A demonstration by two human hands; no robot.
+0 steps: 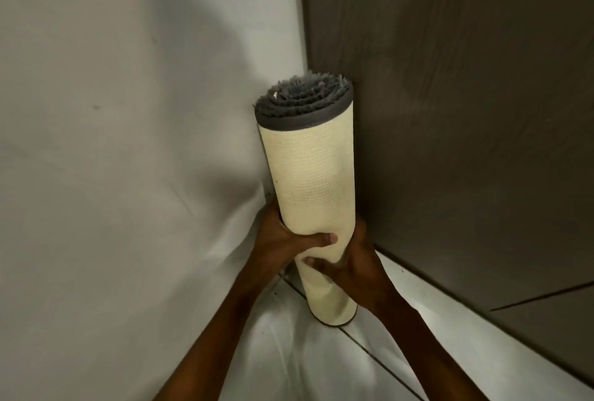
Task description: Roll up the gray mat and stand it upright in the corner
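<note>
The rolled mat (310,195) stands upright in the corner between the white wall (128,143) and the dark wooden panel (466,111), its lower end on the tiled floor (289,352). The left hand (286,240) and right hand (350,265) both grip its lower part, fingers wrapped around the cream backing.

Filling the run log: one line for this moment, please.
mat: rolled, upright in corner | left hand: gripping | right hand: gripping | floor: mat base down
</note>
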